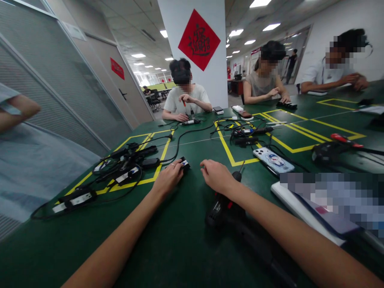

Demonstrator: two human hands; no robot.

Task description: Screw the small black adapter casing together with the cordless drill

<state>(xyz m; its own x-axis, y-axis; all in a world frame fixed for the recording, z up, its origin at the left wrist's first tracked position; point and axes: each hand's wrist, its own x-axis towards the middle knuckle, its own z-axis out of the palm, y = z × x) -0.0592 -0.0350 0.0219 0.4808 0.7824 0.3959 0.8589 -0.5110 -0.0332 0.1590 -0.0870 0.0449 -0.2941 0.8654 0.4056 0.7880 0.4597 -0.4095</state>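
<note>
My left hand [168, 177] is closed round a small black box-shaped part [185, 163] with a white and blue label on its end. It rests on the green table. To its right, my right hand [216, 176] is curled, fingertips pointing left and a short gap from the black part. Whatever those fingers may hold is hidden. A black power drill [216, 212] with red details lies under my right wrist, its bit showing just beyond the forearm.
Black cables and adapters [126, 160] lie left inside yellow tape; another cable pile [246, 132] is beyond. To the right are a phone in a cartoon case [273, 159], a white slab-shaped object [303, 212] and a red-handled tool [342, 139]. Several people sit round the table.
</note>
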